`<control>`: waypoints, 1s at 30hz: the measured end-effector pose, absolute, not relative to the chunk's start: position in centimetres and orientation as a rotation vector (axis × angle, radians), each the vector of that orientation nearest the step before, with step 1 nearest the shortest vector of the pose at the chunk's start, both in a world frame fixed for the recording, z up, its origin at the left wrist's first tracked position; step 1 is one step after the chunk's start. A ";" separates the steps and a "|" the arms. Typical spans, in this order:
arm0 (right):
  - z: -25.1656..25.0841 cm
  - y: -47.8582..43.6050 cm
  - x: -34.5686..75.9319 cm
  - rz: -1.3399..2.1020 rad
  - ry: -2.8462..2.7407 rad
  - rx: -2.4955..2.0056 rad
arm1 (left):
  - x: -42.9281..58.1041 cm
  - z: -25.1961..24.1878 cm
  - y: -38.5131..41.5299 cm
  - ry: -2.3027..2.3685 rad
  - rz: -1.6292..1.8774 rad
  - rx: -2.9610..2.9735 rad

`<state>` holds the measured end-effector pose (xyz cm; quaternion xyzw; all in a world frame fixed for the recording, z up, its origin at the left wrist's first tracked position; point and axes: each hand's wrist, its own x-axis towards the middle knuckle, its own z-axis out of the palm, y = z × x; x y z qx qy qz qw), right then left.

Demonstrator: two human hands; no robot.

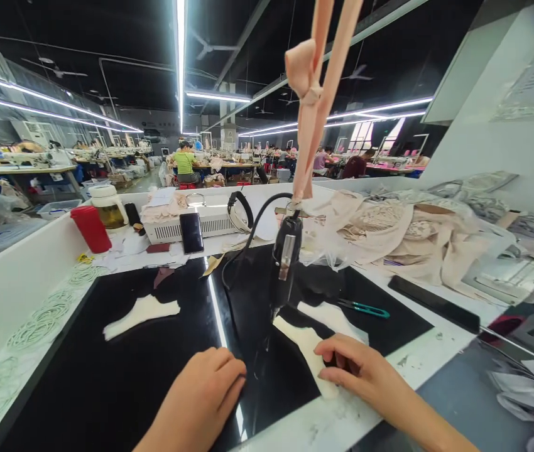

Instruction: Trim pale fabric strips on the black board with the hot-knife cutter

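Note:
My left hand rests knuckles up on the black board, its fingers curled together; the palm side is hidden. Thumb and fingertips apart, my right hand lies over the lower part of a cream curved cut piece and touches it. Just beyond, a whiter cut piece lies partly behind it. Another cream piece sits alone on the board's left. A black corded hand tool hangs from knotted peach straps, its tip close to the cream piece's upper end.
Teal thread snips lie on the board's right. Behind are a phone, a white vented box, a red cup and a jar. Beige fabric is heaped at right. Several people sit at sewing tables beyond.

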<state>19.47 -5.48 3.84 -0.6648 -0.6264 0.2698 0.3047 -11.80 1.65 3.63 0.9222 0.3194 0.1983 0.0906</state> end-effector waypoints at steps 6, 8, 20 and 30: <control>2.6 -5.1 19.0 0.745 -1.735 -1.694 | -7.1 2.2 0.0 0.787 0.625 2.818; 2.5 -5.0 19.2 0.761 -1.732 -1.664 | -6.1 1.7 -0.1 0.758 0.645 2.837; 4.2 -4.0 19.8 0.766 -1.501 -1.615 | -1.5 0.9 -0.4 0.872 0.233 3.003; 6.5 0.1 20.4 0.707 -1.084 -1.361 | -0.9 0.1 -0.1 0.905 0.284 2.996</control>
